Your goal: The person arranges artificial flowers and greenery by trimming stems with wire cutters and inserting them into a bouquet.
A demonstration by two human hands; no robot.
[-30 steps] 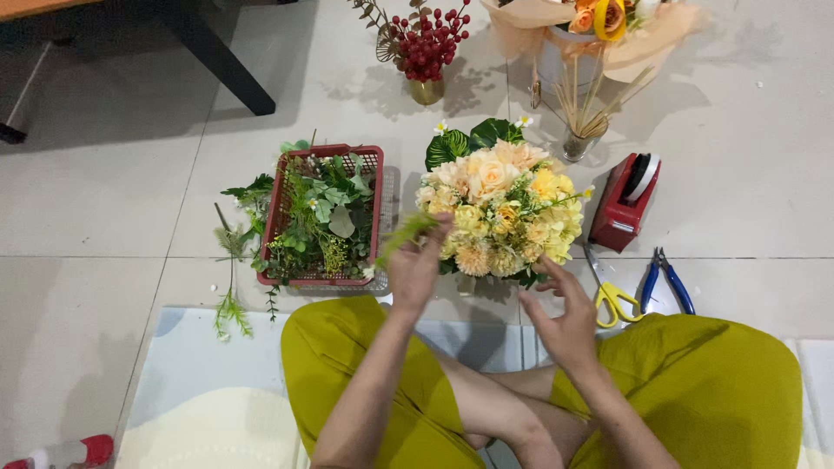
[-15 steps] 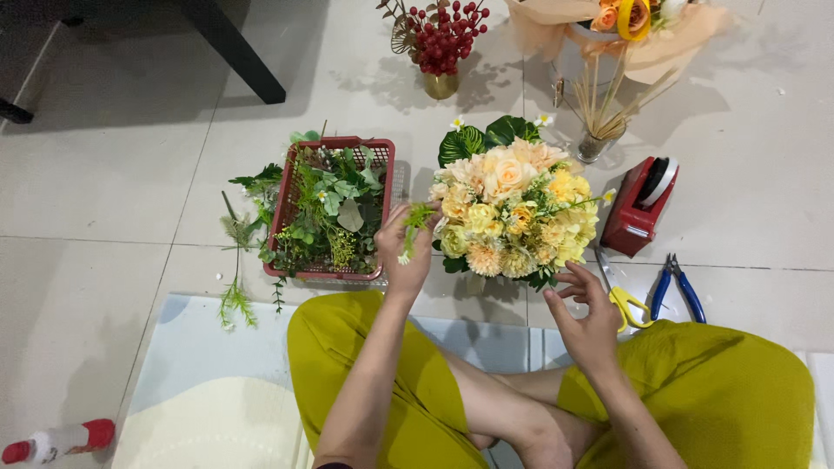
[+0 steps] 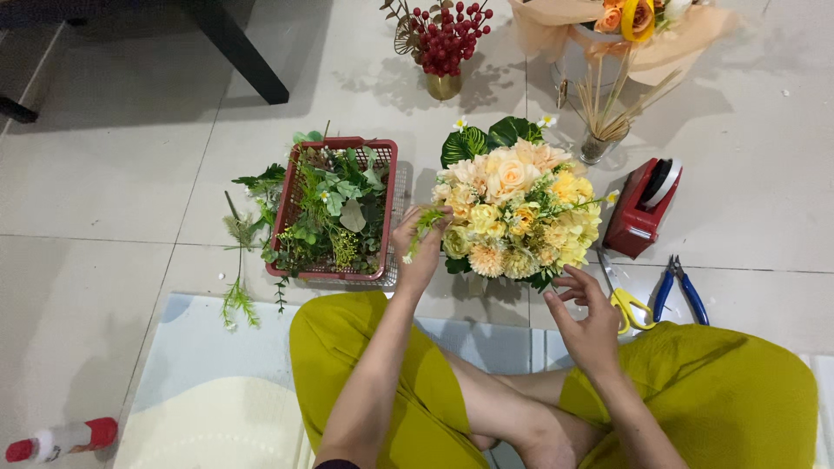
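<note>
A pale tiled floor (image 3: pixel 113 174) is seen from above, with a light mat (image 3: pixel 200 391) laid at the near edge, on which a person in yellow-green trousers (image 3: pixel 730 391) is seated cross-legged. A dome-shaped flower arrangement (image 3: pixel 517 213) of cream, peach and yellow blooms with dark leaves at the back is stood on the floor directly ahead of the person. A red plastic basket (image 3: pixel 382 156) filled with green foliage is placed just beside it on the left, with loose fern sprigs (image 3: pixel 236 291) lying outside its left wall.

The left hand (image 3: pixel 419 247) is raised at the arrangement's left edge, its fingers closed on a small green sprig (image 3: pixel 426 224) that touches the blooms. The right hand (image 3: pixel 589 317) is held half open at the lower right edge of the arrangement; nothing is seen in its grasp.

To the right, a red tape dispenser (image 3: pixel 641 208), blue-handled pliers (image 3: pixel 682 291) and yellow-handled scissors (image 3: pixel 627 304) are noted on the floor. A gold vase of red berries (image 3: pixel 445 39) is stood further back.
</note>
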